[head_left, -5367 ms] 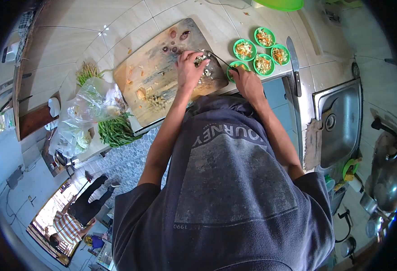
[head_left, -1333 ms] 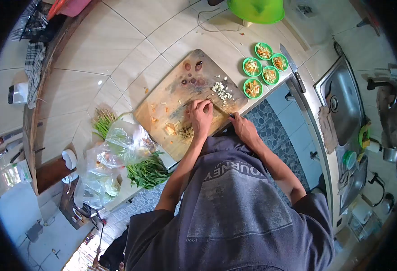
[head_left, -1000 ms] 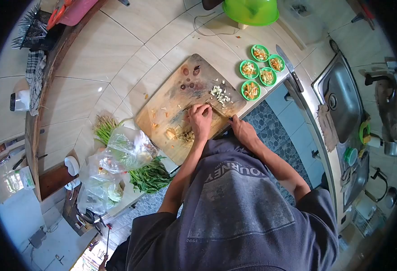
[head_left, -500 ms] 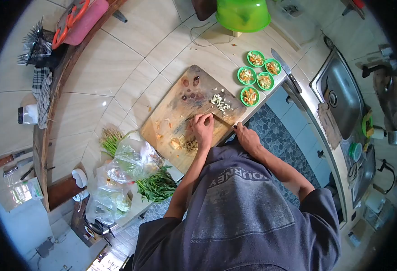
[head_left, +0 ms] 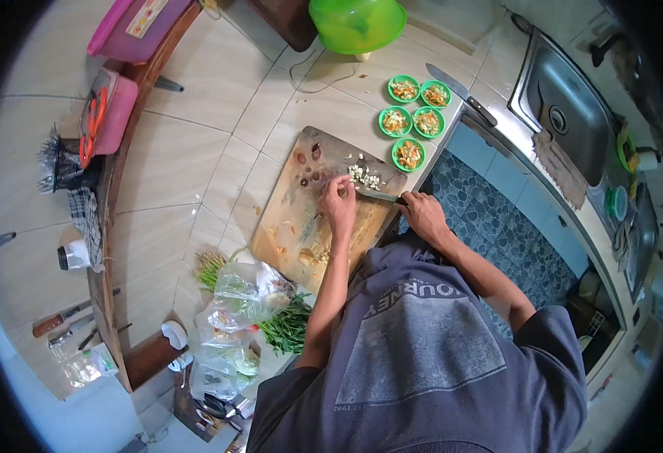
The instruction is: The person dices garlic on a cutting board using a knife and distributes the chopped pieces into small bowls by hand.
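A wooden cutting board (head_left: pixel 301 219) lies at an angle on the tiled counter. My right hand (head_left: pixel 425 216) grips the dark handle of a kitchen knife (head_left: pixel 379 195), its blade pointing left across the board's right edge. My left hand (head_left: pixel 336 204) is closed, fingertips pinched together near the blade's tip; whatever they hold is too small to make out. Right beside those fingertips is a small pile of chopped white pieces (head_left: pixel 364 177), possibly garlic. Yellowish scraps (head_left: pixel 315 255) lie on the board's near part, and dark round marks show on its far left.
Several green bowls of shredded vegetables (head_left: pixel 408 155) stand beyond the board, near another knife (head_left: pixel 463 94). Plastic bags (head_left: pixel 229 332) and leafy greens (head_left: pixel 286 326) lie at the lower left. A green basin (head_left: pixel 358 24) is at the back, a metal sink (head_left: pixel 561 106) to the right.
My left hand and the knife have moved farther up the board, from the bare middle to the chopped white pile. The blade now shows more clearly. The whole view has shifted and turned slightly.
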### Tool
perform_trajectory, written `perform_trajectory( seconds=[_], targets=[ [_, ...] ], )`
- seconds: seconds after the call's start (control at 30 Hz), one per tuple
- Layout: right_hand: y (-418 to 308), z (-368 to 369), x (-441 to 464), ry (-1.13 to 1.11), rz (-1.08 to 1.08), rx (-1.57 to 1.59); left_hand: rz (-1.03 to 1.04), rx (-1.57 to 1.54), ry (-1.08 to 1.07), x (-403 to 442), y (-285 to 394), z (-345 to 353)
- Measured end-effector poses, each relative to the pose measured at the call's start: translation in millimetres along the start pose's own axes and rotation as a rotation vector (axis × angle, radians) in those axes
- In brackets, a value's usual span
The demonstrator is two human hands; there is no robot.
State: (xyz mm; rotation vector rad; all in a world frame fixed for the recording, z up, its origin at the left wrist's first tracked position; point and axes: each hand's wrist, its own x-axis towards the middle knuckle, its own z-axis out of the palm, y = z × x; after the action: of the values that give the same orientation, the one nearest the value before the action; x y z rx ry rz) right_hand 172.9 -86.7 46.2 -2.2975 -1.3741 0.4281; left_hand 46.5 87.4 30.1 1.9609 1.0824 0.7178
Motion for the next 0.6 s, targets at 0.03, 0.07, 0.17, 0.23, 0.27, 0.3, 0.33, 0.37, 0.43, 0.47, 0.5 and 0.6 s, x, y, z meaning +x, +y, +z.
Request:
perform_trajectory(
  seconds=[0.03, 0.07, 0.17, 0.23, 0.27, 0.3, 0.33, 0.37, 0.43, 0.47, 0.5, 0.6],
  targets=[
    [0, -2, -1, 0.011, 0.001, -0.007, 0.0, 0.006, -0.017, 5, 1, -1],
    [1, -5, -1, 0.024, 0.003, -0.016, 0.003, 0.012, -0.034, 11, 3, -2],
    [5, -8, -4, 0.049, 0.011, -0.014, -0.111, 0.008, -0.165, 21, 11, -6],
    [9, -11, -5, 0.067, 0.012, -0.018, -0.125, -0.012, -0.223, 26, 13, -5],
    [9, -12, -7, 0.075, 0.013, -0.022, -0.11, -0.043, -0.244, 26, 12, -5],
    [10, -14, -6, 0.089, 0.01, -0.028, -0.09, -0.077, -0.26, 30, 12, -4],
    [12, -14, -4, 0.096, 0.008, -0.035, -0.055, -0.071, -0.256, 32, 13, -4],
    [13, -12, -5, 0.098, 0.006, -0.038, -0.027, -0.062, -0.252, 30, 12, -6],
    [15, -10, -5, 0.106, 0.003, -0.042, -0.011, -0.037, -0.217, 28, 8, -11],
    [14, -10, -6, 0.109, 0.004, -0.039, -0.026, -0.019, -0.187, 26, 6, -15],
    [15, -10, -4, 0.119, 0.0, -0.041, -0.035, -0.004, -0.152, 27, 5, -17],
    [18, -7, -2, 0.112, -0.001, 0.015, -0.061, 0.04, -0.24, 27, 1, -20]
  ],
)
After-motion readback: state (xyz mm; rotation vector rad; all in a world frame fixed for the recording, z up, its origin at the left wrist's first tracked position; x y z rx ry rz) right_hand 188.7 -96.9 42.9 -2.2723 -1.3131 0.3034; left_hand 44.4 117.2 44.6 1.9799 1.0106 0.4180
